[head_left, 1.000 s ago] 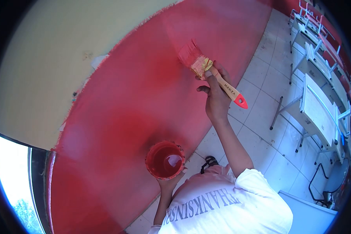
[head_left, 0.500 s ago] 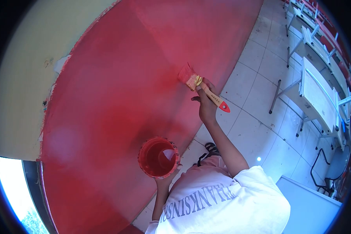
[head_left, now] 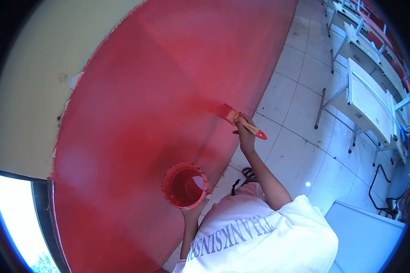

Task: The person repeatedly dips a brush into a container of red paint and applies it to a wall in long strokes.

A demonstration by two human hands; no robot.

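My right hand (head_left: 246, 133) grips a paintbrush (head_left: 248, 127) by its wooden, red-tipped handle. The brush's red-coated bristles are against the red wall (head_left: 136, 100), or very close to it; a wetter, darker red patch lies around them. Below and to the left, my left hand (head_left: 196, 209) holds a red paint bucket (head_left: 167, 194) from beneath and the side, its fingers mostly hidden. Paint is smeared round the bucket's rim, and a pale patch shows inside. The bucket's mouth faces me.
A cream wall area (head_left: 32, 91) borders the red along a rough edge, with a bright window (head_left: 13, 218) at lower left. White floor tiles (head_left: 300, 109) run along the wall's foot. Desks (head_left: 369, 100) stand at the right, near a white panel (head_left: 360, 236).
The brush has moved down and slightly right, from clear of the wall to at or near its surface. The bucket stays nearly in place; the view has shifted slightly.
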